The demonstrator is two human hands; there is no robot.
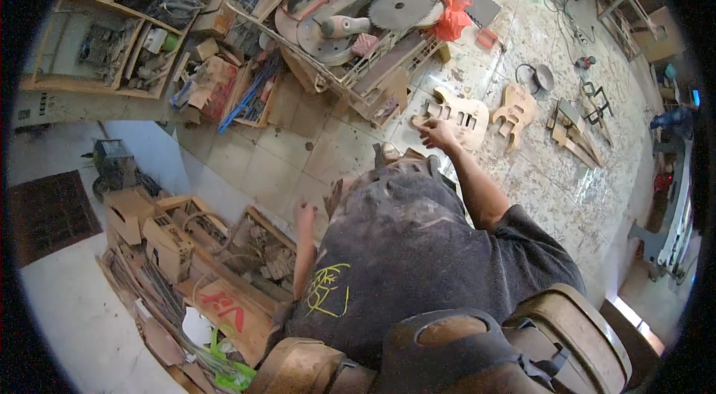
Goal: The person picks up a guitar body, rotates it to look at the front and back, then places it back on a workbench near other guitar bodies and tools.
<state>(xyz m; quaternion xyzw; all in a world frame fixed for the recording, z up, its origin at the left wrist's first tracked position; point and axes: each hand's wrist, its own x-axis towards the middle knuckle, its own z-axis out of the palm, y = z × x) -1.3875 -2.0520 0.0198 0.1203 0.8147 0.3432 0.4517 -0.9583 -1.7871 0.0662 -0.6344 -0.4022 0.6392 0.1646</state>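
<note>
My right hand [436, 133] reaches forward, its fingers apart, over the left edge of a pale wooden electric guitar body [477, 110] with cut-out cavities. Whether the fingertips touch the wood I cannot tell. A second, browner guitar body [516, 104] lies flat just to its right. My left hand [306, 211] hangs low by my left side, near the wooden boxes; its fingers are too small and blurred to read. My dark, dusty shirt fills the lower middle.
A wire rack [358, 88] heaped with tools, including a circular saw blade [401, 6], stands ahead. Wood pieces [573, 136] and black clamps [594, 103] lie on the dusty tiled floor [537, 192] at right. Boxes of scrap [168, 245] fill the left, below wooden shelves [82, 84].
</note>
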